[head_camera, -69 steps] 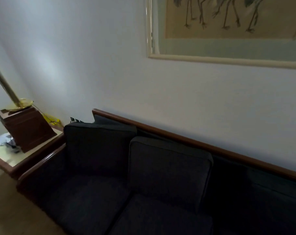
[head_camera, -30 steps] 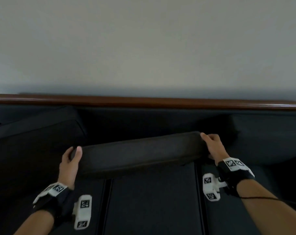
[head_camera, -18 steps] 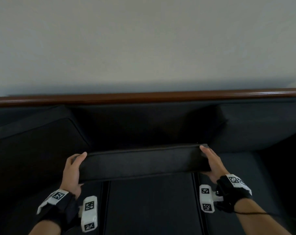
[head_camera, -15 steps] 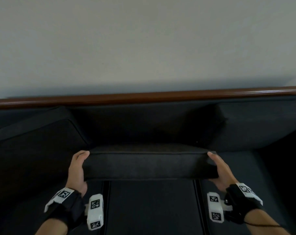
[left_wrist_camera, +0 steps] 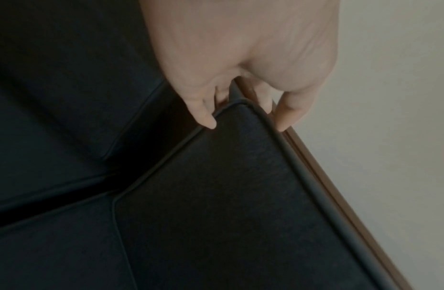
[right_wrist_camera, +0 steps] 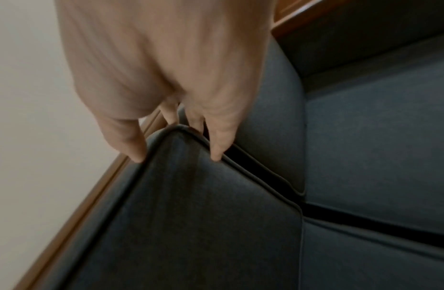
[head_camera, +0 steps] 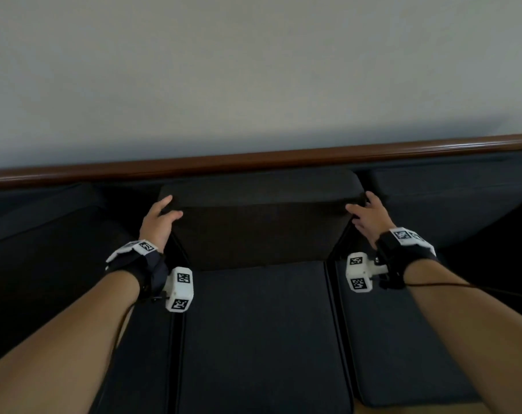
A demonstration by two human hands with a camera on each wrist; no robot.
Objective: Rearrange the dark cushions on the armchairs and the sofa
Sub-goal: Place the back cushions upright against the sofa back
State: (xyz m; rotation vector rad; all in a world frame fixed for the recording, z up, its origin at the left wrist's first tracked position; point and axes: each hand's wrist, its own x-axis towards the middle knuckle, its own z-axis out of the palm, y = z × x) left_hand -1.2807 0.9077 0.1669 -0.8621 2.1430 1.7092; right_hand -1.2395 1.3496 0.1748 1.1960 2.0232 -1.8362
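Note:
A dark back cushion (head_camera: 259,228) stands upright in the middle of the sofa, its top just below the wooden rail (head_camera: 253,158). My left hand (head_camera: 171,209) grips its upper left corner, thumb on the front and fingers behind, as the left wrist view shows on the cushion (left_wrist_camera: 228,196). My right hand (head_camera: 361,204) holds the upper right corner the same way. In the right wrist view the thumb and fingers straddle the piped corner of the cushion (right_wrist_camera: 191,215).
Another dark back cushion (head_camera: 44,234) leans at the left and a third (head_camera: 448,198) stands at the right. Dark seat cushions (head_camera: 253,339) lie side by side below my arms. A pale wall (head_camera: 253,70) rises behind the rail.
The cushion, held low and flat over the seat half a second ago, has been swung up and pushed back against the backrest. Both hands stayed on its ends.

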